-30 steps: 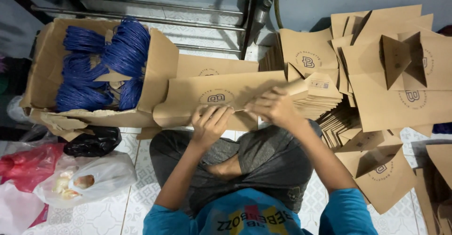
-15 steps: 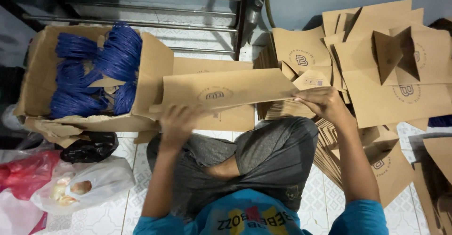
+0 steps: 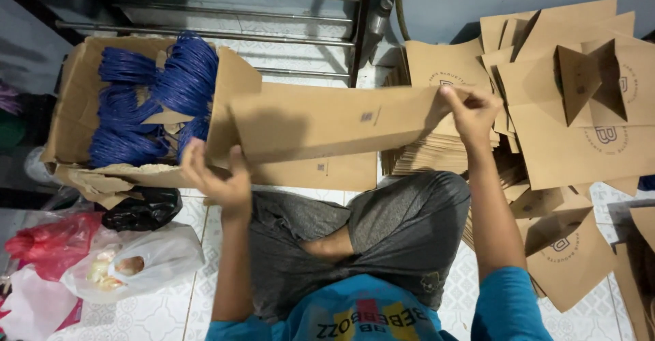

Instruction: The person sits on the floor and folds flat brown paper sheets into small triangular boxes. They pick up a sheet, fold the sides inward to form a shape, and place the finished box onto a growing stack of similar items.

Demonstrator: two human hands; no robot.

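Brown flat paper bag (image 3: 327, 119) spans between left hand (image 3: 218, 180) and right hand (image 3: 471, 109), each grip pinching one end.

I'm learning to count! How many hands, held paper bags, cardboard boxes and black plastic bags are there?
Hands: 2, left hand, right hand
Held paper bag: 1
Cardboard box: 1
Black plastic bag: 1
Total: 5

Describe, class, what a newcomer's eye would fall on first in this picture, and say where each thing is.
First, the flat brown paper bag stretched across the middle, held by the left hand at its lower left corner and the right hand at its right end. Next, the blue cord bundles in the open cardboard box at the left. Heaps of folded brown bags crowd the right side.
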